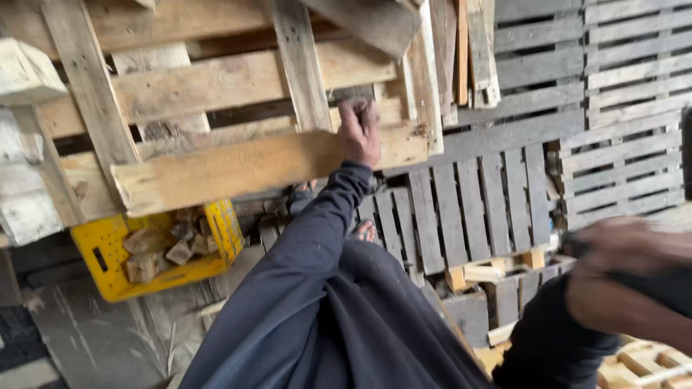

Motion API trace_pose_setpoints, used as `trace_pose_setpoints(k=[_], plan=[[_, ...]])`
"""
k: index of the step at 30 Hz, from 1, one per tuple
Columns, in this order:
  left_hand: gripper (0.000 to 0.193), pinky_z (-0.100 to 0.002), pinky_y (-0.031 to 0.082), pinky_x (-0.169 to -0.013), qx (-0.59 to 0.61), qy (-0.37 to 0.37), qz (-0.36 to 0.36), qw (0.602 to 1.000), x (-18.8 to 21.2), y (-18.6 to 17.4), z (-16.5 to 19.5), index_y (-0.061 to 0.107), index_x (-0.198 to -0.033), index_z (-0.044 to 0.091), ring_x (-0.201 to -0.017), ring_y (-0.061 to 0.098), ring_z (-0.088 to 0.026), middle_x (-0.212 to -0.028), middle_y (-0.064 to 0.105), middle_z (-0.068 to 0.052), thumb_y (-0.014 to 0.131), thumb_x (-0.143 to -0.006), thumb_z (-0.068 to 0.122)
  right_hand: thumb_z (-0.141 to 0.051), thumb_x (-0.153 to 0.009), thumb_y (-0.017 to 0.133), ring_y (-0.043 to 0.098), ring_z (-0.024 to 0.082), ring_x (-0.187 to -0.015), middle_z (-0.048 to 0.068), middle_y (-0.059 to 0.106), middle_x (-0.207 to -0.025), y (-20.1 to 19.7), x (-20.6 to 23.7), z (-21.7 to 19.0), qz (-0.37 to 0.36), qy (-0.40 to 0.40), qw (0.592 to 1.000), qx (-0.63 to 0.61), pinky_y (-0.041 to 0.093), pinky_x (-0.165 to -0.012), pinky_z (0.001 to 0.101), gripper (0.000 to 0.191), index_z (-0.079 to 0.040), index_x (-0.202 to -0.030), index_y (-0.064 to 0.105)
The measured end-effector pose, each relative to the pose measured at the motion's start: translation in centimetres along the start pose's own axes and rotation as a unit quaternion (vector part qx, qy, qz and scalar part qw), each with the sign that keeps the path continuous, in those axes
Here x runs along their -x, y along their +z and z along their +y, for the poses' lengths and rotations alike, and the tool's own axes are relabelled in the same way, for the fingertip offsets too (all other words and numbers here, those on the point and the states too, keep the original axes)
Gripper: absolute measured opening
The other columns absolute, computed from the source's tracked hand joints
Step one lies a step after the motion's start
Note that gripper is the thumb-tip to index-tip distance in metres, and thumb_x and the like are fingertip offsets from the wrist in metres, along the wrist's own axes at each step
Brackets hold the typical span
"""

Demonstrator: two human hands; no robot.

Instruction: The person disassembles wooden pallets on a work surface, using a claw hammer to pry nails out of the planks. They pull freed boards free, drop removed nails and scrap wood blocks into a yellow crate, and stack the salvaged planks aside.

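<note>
At the far left a white block point(25, 68) sat against the pallet point(216, 86), and below it a yellow crate point(108, 259) held wood chunks point(162, 248). The pallet stood tilted over the crate, its lowest plank point(252, 166) jutting toward me. The left hand point(360, 133), arm outstretched in a dark sleeve point(303, 252), gripped that plank's upper edge, fingers curled over it. Grey pallets point(504, 187) lay beyond, with small offcuts point(490, 270) beside them. At the far right the right hand point(627, 274) was blurred; it seemed wrapped round something dark, but I couldn't tell for sure
</note>
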State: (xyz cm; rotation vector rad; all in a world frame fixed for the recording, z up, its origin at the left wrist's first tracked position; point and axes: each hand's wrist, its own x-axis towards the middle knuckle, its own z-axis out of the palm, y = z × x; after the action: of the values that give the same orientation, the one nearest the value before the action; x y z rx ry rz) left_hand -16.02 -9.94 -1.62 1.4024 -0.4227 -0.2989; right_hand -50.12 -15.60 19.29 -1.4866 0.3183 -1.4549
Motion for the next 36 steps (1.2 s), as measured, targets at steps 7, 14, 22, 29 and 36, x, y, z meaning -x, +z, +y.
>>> trace_pose_setpoints(k=[7,14,22,29,36], plan=[[0.022,-0.026,0.057,-0.068,0.005,-0.027,-0.038,0.999,0.0,-0.6,-0.3,0.049,-0.115,0.008,-0.079,0.062,-0.01,-0.087,0.061,-0.002,0.037,-0.115,0.025,-0.031,-0.104,0.056,0.049,0.01,-0.056,0.002,0.055,-0.069,10.4,11.3,6.5,-0.154,0.574,0.727,0.344,0.042,-0.048,0.0255,0.023,-0.01,-0.097,0.059],[0.023,-0.025,0.055,-0.067,-0.039,-0.004,-0.055,0.998,0.3,-0.5,0.1,0.06,-0.125,0.009,-0.076,0.062,-0.013,-0.085,0.062,-0.002,0.045,-0.114,0.024,-0.042,-0.104,0.058,0.056,0.011,-0.07,0.005,0.064,-0.092,7.1,4.2,0.2,-0.081,0.243,0.956,0.142,0.05,-0.06,0.0256,0.04,-0.005,-0.119,0.061],[0.029,-0.023,0.058,-0.062,-0.101,0.007,-0.077,0.992,0.2,-0.5,-1.2,0.063,-0.126,0.01,-0.074,0.066,-0.01,-0.085,0.067,0.0,0.045,-0.111,0.026,-0.037,-0.107,0.056,0.04,0.006,-0.052,-0.004,0.045,-0.066,10.4,9.9,5.9,-0.094,0.618,0.744,0.236,0.035,-0.044,0.0241,0.031,-0.009,-0.095,0.052],[0.029,-0.031,0.059,-0.069,-0.061,0.014,-0.061,0.996,0.0,-0.3,-0.3,0.059,-0.132,0.006,-0.075,0.066,-0.014,-0.082,0.066,-0.005,0.048,-0.111,0.023,-0.039,-0.102,0.055,0.046,0.007,-0.048,-0.003,0.05,-0.062,9.2,15.3,7.9,-0.06,0.508,0.837,0.193,0.039,-0.043,0.0242,0.03,-0.01,-0.094,0.052],[0.013,-0.033,0.067,-0.071,0.01,-0.002,-0.121,0.993,-1.3,-0.2,-0.3,0.067,-0.095,0.012,-0.078,0.073,-0.013,-0.085,0.075,-0.003,0.064,-0.105,0.02,-0.034,-0.1,0.063,0.048,0.007,-0.052,-0.002,0.053,-0.067,8.7,13.5,4.5,-0.077,0.581,0.78,0.219,0.04,-0.045,0.0246,0.029,-0.006,-0.098,0.055]])
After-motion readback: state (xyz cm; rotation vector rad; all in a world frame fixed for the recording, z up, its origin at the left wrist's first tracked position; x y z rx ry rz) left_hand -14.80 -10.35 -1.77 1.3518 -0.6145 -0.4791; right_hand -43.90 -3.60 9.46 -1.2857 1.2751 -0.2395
